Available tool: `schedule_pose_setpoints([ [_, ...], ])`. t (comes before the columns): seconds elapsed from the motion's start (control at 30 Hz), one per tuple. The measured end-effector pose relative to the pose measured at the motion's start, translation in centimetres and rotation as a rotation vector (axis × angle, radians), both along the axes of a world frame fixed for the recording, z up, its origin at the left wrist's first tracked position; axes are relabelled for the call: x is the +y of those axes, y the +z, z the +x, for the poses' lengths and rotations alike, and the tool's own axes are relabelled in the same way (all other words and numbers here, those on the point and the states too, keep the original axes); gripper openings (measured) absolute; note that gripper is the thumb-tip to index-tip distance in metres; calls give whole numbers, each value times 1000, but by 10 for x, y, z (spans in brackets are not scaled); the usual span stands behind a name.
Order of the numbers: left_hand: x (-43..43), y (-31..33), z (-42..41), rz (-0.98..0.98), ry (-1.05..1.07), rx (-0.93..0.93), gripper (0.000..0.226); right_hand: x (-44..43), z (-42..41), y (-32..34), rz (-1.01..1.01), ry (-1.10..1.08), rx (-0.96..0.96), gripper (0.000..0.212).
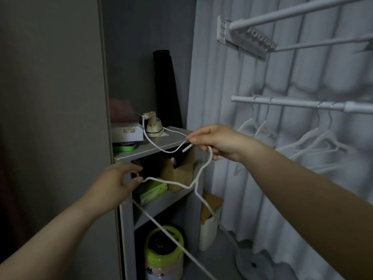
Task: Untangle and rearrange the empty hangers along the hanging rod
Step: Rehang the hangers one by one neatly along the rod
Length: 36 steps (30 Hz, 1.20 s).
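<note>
I hold a white empty hanger in front of a grey shelf unit, off the rod. My right hand pinches its hook end near the shelf top. My left hand grips the end of one shoulder arm lower left. The hanger's long bottom bar runs down and to the right from my left hand. The white hanging rod crosses the right side in front of a pale curtain. Several white empty hangers hang from it, two near its left end and others bunched together further right.
The grey shelf unit carries a small cream iron with a white cord, boxes and a black roll. A yellow-green jar stands at the bottom. A white wall-mounted drying rack juts out above the rod. A round white base lies on the floor.
</note>
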<state>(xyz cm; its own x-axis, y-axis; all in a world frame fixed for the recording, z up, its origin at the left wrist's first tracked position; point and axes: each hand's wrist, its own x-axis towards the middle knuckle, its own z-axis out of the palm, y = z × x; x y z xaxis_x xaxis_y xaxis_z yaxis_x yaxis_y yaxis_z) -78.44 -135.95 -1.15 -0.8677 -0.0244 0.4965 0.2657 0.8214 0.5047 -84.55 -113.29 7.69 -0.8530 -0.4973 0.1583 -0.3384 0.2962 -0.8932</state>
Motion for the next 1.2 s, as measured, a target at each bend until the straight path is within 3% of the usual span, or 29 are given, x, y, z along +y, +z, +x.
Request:
schedule_pose_setpoints([
  [0.2, 52, -2, -7, 317, -301, -227, 11, -14, -10, -3, -264, -191, -130, 19],
  [0.3, 65, -12, -19, 356, -332, -380, 32, -14, -22, -2, -409, -267, -161, 19],
  [0.4, 71, -18, -35, 294, -241, -368, 43, -11, -37, -1, -522, -308, -173, 20],
  [0.53, 79, -12, -61, 130, -152, -213, 25, 2, -63, 3, -531, -251, -191, 19],
  [0.63, 90, 3, -81, 51, -74, -135, 26, 19, -84, 13, -306, -256, -43, 6],
  [0.67, 94, 9, -89, 41, -45, -110, 28, 28, -94, 17, -223, -294, 50, 12],
  [0.73, 102, 21, -104, 52, -16, -75, 26, 49, -113, 26, -28, -401, 301, 28],
  [0.83, 115, 40, -129, 132, -33, -61, 20, 90, -134, 39, 485, -598, 773, 38],
  [0.9, 126, 50, -148, 167, -70, -56, 19, 120, -145, 46, 717, -699, 945, 41],
  [1.07, 157, 66, -187, 126, -113, -12, 20, 177, -168, 51, 917, -883, 975, 43],
  [1.2, 185, 71, -208, 148, -109, 16, 21, 200, -176, 46, 1003, -861, 934, 45],
])
